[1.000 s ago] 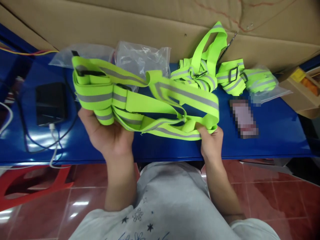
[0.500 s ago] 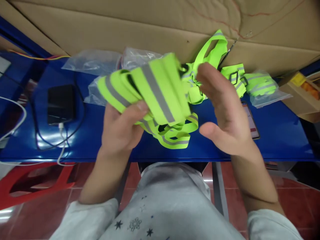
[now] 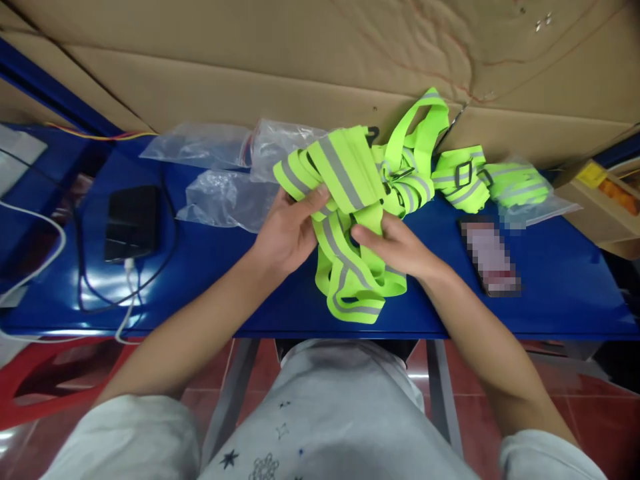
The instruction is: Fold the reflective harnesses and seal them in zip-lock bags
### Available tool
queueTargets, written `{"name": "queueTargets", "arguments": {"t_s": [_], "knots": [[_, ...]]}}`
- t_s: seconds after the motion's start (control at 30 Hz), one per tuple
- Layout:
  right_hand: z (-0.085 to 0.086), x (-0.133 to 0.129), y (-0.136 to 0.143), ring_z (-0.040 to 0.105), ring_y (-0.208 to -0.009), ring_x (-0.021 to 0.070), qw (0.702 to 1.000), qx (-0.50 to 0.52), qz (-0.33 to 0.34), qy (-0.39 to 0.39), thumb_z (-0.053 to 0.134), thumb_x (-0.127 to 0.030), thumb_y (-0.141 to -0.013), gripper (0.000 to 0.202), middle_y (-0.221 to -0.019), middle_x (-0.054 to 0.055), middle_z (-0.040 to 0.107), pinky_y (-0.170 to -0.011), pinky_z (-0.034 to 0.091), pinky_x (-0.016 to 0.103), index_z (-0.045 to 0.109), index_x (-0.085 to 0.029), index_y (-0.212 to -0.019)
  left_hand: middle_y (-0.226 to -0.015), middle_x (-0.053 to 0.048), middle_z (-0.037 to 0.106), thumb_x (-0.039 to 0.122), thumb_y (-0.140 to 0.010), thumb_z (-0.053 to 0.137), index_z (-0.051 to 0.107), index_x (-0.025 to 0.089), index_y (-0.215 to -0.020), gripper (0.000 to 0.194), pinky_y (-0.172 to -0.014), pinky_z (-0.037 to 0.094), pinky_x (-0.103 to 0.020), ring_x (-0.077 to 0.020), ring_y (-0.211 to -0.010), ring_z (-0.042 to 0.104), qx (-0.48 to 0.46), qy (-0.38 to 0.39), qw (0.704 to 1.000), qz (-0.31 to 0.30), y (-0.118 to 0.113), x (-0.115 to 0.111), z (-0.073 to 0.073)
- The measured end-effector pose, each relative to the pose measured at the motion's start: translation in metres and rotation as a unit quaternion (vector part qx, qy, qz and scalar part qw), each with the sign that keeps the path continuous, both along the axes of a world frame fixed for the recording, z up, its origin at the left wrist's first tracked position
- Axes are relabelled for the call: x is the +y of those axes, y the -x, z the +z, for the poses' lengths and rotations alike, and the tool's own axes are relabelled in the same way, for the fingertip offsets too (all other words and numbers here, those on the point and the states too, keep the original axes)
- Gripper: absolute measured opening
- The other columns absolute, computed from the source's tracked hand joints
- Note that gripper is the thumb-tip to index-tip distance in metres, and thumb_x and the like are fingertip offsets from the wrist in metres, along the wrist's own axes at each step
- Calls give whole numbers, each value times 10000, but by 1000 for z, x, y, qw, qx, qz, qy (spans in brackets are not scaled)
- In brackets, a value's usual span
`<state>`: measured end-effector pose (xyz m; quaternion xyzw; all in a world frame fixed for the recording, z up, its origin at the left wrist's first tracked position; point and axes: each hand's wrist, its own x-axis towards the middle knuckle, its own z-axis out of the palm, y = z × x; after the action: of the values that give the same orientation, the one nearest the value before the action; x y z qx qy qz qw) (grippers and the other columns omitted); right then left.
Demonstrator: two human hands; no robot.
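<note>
A neon yellow-green reflective strap (image 3: 343,170) with a grey stripe is partly folded into a flat bundle above the blue table. My left hand (image 3: 290,230) grips the bundle from the left, thumb on top and fingers hidden beneath. My right hand (image 3: 397,243) is closed on a lower length of the same strap, its thumb in front. Loose loops of the strap hang down between and below both hands onto the table. Behind the bundle lies another tangled reflective strap (image 3: 417,137), and some of it is hidden.
Clear plastic bags (image 3: 220,197) lie at the back left. A black box-like device (image 3: 131,223) with cables sits farther left. On the right are a phone (image 3: 490,257), a rolled strap with a buckle (image 3: 463,179), a bagged strap (image 3: 520,185) and a cardboard box (image 3: 595,207).
My right hand has come in from the right and closed on the hanging strap. My left hand and the bundle have shifted right in view.
</note>
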<state>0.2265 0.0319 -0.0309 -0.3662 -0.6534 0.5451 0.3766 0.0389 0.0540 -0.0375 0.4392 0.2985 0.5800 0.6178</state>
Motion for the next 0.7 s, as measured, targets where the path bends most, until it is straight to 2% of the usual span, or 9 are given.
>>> {"name": "queueTargets", "arguments": {"t_s": [0.07,0.13,0.23,0.33,0.4,0.5,0.6,0.67,0.7], "knots": [[-5,-6,13,693,-1259,256,997,42,-19,67,762,-651,-884,520,-1231,48,780,-1123,553,388,753,-218,-1171,-1176,-53,770,445,-808,897,683,277,-1239,510,-1078,610,-478,-322,-1290,703,11,9,1000,-14,0,-3,-5],[-7,-11,22,714,-1222,239,985,97,-30,140,850,-566,-831,479,-1207,33,791,-1086,572,364,758,-228,-1157,-1130,-43,761,433,-807,902,682,284,-1222,493,-1057,618,-469,-304,-1219,730,21,-6,1000,-17,2,-6,-6],[-8,-16,26,753,-1108,226,957,169,-6,237,957,-430,-722,501,-1125,28,809,-985,612,344,762,-223,-1134,-1143,-27,738,388,-819,896,681,296,-1215,461,-1059,616,-453,-260,-1137,737,85,-134,987,19,8,-8,-6],[-7,-16,24,773,-930,191,924,211,19,319,985,-283,-658,409,-975,9,815,-889,634,317,780,-202,-1003,-1232,-23,735,309,-822,877,703,342,-1232,447,-1112,593,-488,-275,-1170,713,197,-318,925,61,17,-8,-4],[-5,-16,22,764,-814,166,907,214,26,362,960,-228,-672,322,-900,-4,808,-809,641,295,787,-189,-940,-1277,-14,738,286,-847,844,691,381,-1282,471,-1112,597,-498,-287,-1203,709,242,-384,888,71,22,-6,-4],[-2,-14,15,756,-755,160,900,201,33,385,918,-197,-696,273,-851,-9,799,-730,629,270,793,-177,-938,-1355,-26,739,253,-899,781,660,352,-1368,495,-1240,513,-485,-268,-1313,696,265,-440,856,62,26,1,-5],[1,-10,3,755,-777,161,914,179,36,361,912,-217,-697,281,-848,-5,792,-749,622,265,784,-166,-942,-1445,-48,712,189,-929,738,640,308,-1418,514,-1356,368,-489,-248,-1434,626,263,-513,817,26,28,8,-7],[3,-7,-7,757,-788,170,924,157,41,347,915,-246,-693,297,-857,4,793,-770,628,281,781,-165,-946,-1505,-26,675,127,-917,739,653,326,-1415,543,-1346,383,-509,-236,-1482,579,282,-538,795,-1,29,11,-7],[5,-5,-12,760,-790,179,927,145,42,342,915,-251,-685,308,-862,10,796,-780,635,296,783,-166,-950,-1504,-3,675,106,-899,757,684,346,-1374,537,-1346,383,-514,-231,-1491,569,297,-521,800,-16,29,12,-7]]}}
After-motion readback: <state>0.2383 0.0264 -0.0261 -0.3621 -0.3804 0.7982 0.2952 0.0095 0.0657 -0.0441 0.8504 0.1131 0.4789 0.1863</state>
